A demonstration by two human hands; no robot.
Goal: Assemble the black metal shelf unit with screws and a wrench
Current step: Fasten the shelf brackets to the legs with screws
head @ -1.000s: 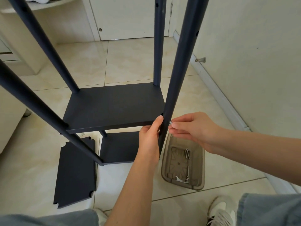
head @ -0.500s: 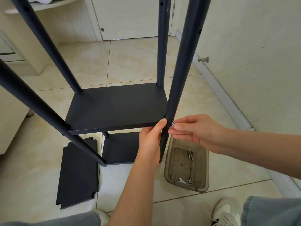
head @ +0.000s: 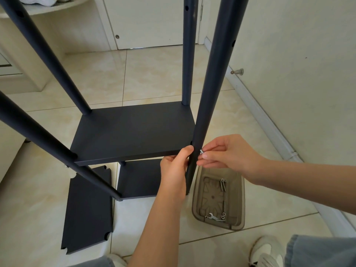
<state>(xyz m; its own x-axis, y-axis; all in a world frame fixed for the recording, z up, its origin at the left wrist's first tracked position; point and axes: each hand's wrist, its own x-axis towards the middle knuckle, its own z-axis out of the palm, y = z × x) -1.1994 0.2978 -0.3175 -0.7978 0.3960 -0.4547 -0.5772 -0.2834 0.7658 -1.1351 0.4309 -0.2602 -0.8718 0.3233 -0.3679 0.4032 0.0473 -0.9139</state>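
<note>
Right hand stays; tray holds screws, wrench.

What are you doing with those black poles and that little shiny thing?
A person is building a black metal shelf unit. Their left hand holds the corner of the flat black shelf panel against the round black metal pole. Their right hand pinches a small silver screw at the side of that pole. More silver screws and a small silver wrench lie in the brownish see-through plastic tray on the floor.
</note>
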